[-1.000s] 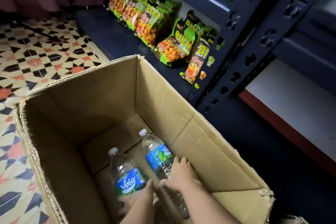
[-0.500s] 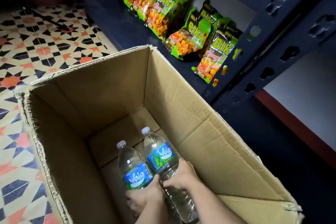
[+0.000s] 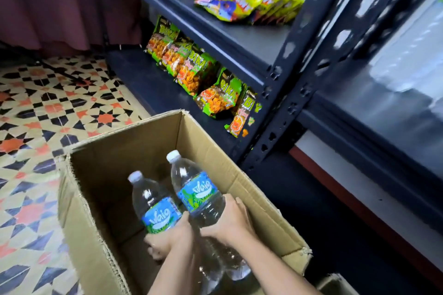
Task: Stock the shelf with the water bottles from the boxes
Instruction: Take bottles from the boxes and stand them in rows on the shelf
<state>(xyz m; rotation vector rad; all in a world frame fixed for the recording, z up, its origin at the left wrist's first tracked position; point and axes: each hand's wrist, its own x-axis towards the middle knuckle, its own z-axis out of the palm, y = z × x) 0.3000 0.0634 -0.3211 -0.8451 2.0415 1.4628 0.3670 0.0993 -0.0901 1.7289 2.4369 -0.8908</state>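
Two clear water bottles with white caps and blue-green labels rise out of the open cardboard box (image 3: pixel 119 155). My left hand (image 3: pixel 167 239) grips the lower body of the left bottle (image 3: pixel 155 208). My right hand (image 3: pixel 230 220) grips the right bottle (image 3: pixel 199 189), which stands higher, its cap near the box's top edge. Both bottles tilt away from me. Their bases are hidden behind my forearms. The dark metal shelf (image 3: pixel 239 55) stands just beyond the box.
Green and orange snack bags (image 3: pixel 191 72) line the bottom shelf; yellow bags (image 3: pixel 230 0) lie on the shelf above. A slotted upright post (image 3: pixel 294 84) stands to the right of the box. Patterned floor tiles (image 3: pixel 48 115) spread to the left. A curtain (image 3: pixel 60 0) hangs behind.
Both hands have lifted the two bottles from the box's bottom up toward its opening. The view has tilted upward, bringing the upper shelf into sight.
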